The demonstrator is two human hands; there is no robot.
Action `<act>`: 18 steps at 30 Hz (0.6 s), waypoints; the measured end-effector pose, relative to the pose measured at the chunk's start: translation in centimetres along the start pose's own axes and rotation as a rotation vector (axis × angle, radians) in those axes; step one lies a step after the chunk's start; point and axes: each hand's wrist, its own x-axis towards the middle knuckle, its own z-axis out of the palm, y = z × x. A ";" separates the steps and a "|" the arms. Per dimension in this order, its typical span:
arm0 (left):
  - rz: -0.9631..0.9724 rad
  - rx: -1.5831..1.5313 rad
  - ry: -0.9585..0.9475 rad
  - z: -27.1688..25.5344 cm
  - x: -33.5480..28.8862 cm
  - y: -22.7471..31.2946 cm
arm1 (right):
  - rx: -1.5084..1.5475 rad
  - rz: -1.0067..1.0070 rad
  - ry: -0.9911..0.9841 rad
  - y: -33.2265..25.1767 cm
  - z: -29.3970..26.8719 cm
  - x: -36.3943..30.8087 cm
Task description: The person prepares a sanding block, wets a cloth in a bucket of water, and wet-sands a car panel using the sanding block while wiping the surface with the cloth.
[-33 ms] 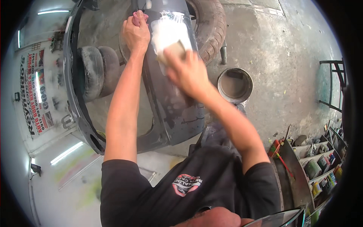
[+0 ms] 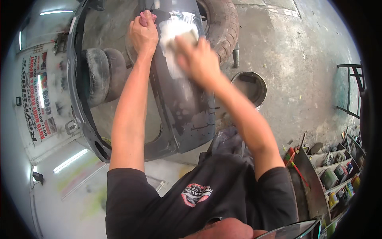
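Note:
A grey car body panel (image 2: 175, 115) lies before me with a white filler patch (image 2: 175, 63) on its upper part. My right hand (image 2: 201, 65), smeared by motion, presses a flat tan sanding block (image 2: 191, 36) against the patch; its outline is blurred and partly under my fingers. To the left, my left hand (image 2: 144, 36) is closed around a crumpled pink cloth (image 2: 148, 19) and rests at the panel's inner edge beside the patch. Wet-looking marks show on the grey surface below the patch.
A round bucket (image 2: 258, 89) stands on the concrete floor (image 2: 294, 59), partly behind my right forearm. A tire (image 2: 227, 30) is beyond the panel, and stacked tires (image 2: 99, 75) lie left. Shelves with bottles (image 2: 334, 175) are at lower right, a black metal frame (image 2: 350, 87) far right.
My right hand and the sanding block have slid farther away over the white patch, showing more of its near end. The left hand with the cloth stays in place.

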 end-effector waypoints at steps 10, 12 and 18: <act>-0.071 -0.023 0.020 -0.2 -0.7 -1.8 | 0.058 -0.093 -0.064 -2.6 -0.2 -7.5; -0.061 -0.022 0.039 -0.3 -0.5 -1.4 | 0.025 -0.094 -0.056 -1.6 -0.1 -5.2; -0.100 -0.089 -0.016 2.5 0.4 1.6 | 0.098 0.229 0.038 5.7 0.6 8.9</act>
